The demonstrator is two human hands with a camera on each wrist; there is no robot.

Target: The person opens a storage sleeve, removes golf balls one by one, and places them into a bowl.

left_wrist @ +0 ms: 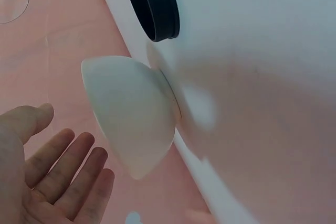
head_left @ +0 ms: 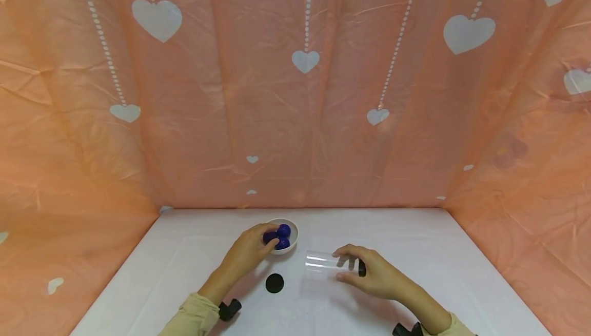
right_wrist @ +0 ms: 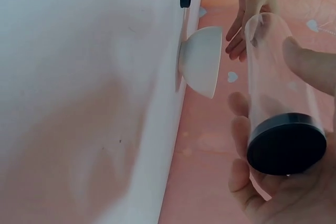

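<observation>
A white bowl (head_left: 296, 241) with several dark blue balls (head_left: 283, 230) in it stands toward the back of the table. Over its left rim is my left hand (head_left: 249, 248), its fingers spread and nothing visible in the palm in the left wrist view. My right hand (head_left: 374, 277) grips a clear cylindrical tube (head_left: 318, 263), fingers on one side and thumb on the other. The tube lies sideways above the table, with a black cap (right_wrist: 286, 144) on the end nearest the wrist. Its other end points left and looks uncovered.
On the white table (head_left: 392, 228), a loose round black lid (head_left: 274, 283) lies in front of the bowl, between the two hands. An orange sheet (head_left: 323, 136) with white hearts encloses the table at the back and both sides.
</observation>
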